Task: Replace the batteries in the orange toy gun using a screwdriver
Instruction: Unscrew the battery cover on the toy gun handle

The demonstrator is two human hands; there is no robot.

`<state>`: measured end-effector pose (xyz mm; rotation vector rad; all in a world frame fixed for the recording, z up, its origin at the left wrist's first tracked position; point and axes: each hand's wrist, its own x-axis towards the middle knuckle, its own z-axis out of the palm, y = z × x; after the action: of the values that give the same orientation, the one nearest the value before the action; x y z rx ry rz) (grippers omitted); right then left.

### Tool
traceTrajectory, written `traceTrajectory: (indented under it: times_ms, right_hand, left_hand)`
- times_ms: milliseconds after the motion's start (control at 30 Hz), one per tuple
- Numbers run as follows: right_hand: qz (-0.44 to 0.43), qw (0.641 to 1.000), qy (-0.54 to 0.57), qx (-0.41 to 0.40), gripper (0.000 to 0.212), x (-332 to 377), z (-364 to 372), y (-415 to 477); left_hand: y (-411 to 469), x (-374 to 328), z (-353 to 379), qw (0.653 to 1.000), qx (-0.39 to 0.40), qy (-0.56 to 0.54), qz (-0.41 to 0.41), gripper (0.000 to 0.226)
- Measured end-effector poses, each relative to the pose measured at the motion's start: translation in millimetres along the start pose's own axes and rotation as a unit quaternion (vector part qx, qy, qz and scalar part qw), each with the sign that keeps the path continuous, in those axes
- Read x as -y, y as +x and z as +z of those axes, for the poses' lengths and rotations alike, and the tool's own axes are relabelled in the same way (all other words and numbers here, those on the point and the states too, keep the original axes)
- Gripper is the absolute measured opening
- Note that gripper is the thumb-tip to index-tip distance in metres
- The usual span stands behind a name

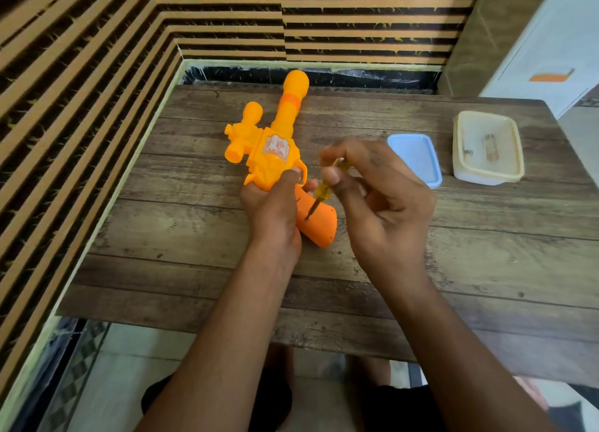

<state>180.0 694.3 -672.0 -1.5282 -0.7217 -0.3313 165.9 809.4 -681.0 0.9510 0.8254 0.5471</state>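
The left hand grips the gun at table centre, barrel toward twelve o'clock. The right hand pinches a screwdriver, tip seemingly in the grip's screw. At two o'clock sit a lid and tub.

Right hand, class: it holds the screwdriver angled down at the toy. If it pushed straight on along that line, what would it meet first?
The right hand would drive the screwdriver into the screw on the orange toy gun grip; the tip looks already seated there, though depth is unclear.
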Motion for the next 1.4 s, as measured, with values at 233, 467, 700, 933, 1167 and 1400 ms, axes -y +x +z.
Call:
traceTrajectory:
  times_ms: [233, 467, 700, 933, 1167, 1400]
  right_hand:
    - [-0.004, 1.000, -0.005, -0.005, 0.036, -0.4, -0.6, -0.5]
    - [-0.018, 1.000, -0.022, -0.004, 0.036, -0.1, 1.4, -2.5]
    - [-0.024, 0.999, -0.020, 0.010, 0.035, 1.6, 2.3, -5.0]
    - [-0.023, 0.999, -0.025, 0.000, 0.035, 1.4, 3.2, -6.0]
    - [-0.040, 0.999, -0.021, -0.002, 0.035, 3.2, 2.8, -5.5]
    - [-0.056, 0.998, -0.027, 0.011, 0.040, 1.9, 0.3, -4.6]
  left_hand:
    - [-1.8, -2.1, 2.7, 1.000, -0.014, -0.008, -0.004, 0.028]
    - [-0.6, -1.0, 1.4, 1.000, -0.008, 0.011, 0.000, 0.035]
    - [2.0, 0.3, -0.4, 1.000, -0.010, 0.014, 0.002, 0.031]
    - [1.2, -0.3, 0.7, 1.000, -0.013, 0.026, -0.001, 0.033]
    - [3.2, 2.6, -1.6, 0.999, -0.006, 0.040, 0.009, 0.024]
    - [1.3, 1.1, 0.5, 1.000, -0.002, 0.026, 0.013, 0.026]
